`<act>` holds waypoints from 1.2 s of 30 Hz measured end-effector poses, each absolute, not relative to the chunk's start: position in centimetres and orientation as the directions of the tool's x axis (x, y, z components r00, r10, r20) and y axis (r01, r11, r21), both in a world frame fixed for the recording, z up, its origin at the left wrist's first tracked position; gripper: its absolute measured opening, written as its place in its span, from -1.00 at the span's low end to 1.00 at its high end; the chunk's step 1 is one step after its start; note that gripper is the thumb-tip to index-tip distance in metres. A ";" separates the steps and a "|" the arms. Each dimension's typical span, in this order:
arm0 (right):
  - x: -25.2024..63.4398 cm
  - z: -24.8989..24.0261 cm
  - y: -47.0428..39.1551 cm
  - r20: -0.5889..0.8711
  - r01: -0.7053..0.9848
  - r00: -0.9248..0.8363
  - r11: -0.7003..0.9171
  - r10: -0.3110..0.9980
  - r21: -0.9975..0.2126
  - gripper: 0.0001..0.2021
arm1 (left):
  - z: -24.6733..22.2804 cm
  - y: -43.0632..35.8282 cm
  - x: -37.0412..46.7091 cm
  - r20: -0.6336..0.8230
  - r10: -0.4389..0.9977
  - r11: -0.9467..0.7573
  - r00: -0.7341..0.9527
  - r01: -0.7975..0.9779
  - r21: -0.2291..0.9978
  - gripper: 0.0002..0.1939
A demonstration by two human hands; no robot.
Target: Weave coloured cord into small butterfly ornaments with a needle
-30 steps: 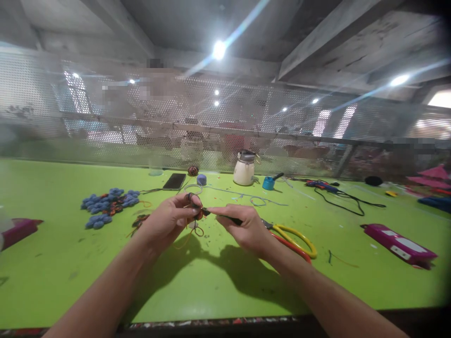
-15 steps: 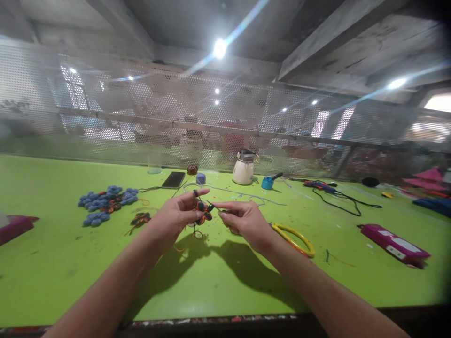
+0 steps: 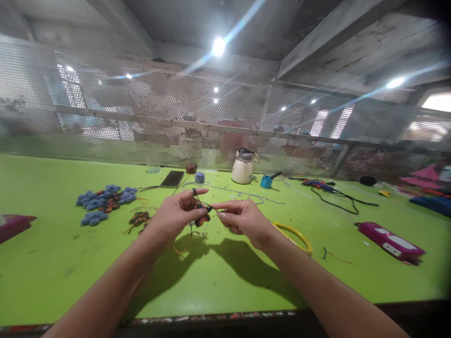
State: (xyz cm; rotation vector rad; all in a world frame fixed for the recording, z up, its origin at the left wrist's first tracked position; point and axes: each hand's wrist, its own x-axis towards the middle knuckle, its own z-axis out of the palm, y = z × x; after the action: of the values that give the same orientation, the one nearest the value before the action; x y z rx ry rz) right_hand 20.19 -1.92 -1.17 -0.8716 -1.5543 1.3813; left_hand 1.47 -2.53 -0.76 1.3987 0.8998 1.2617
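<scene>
Yarn piece (image 3: 202, 219) pinched in left hand (image 3: 173, 213) | right hand (image 3: 246, 219) grasping thin tool (image 3: 214, 209) at its edge

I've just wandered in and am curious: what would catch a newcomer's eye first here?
Probably the vivid green table, spread across the lower half of the view. Near its middle, the left hand pinches a small dark and orange yarn piece, and the right hand holds a thin tool to it. Off to the left lie puffy blue yarn flowers, and a magenta object stands out at the right.
</scene>
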 end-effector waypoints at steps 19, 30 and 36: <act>18.4 -2.2 -3.1 0.074 -0.343 -0.220 -0.007 0.973 -0.939 -0.68 | -1.9 -3.2 3.6 0.348 0.938 -0.344 0.010 -0.125 0.931 -0.49; 20.6 -1.6 -1.6 0.582 0.093 -0.302 0.631 0.755 -0.770 -0.80 | 0.0 -3.6 1.8 0.144 0.960 -0.042 0.241 -0.382 0.923 -0.43; 21.9 -0.5 -1.2 0.723 0.301 -0.411 0.831 0.556 -0.468 -0.86 | -0.2 -3.4 1.4 0.183 0.957 -0.119 0.225 -0.270 0.955 -0.36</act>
State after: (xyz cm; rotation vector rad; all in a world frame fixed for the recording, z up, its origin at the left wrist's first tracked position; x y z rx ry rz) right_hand 21.93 -1.24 -0.47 -0.6307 -2.0259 0.3257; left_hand 1.39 -3.39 -0.21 1.2341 0.7617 1.2408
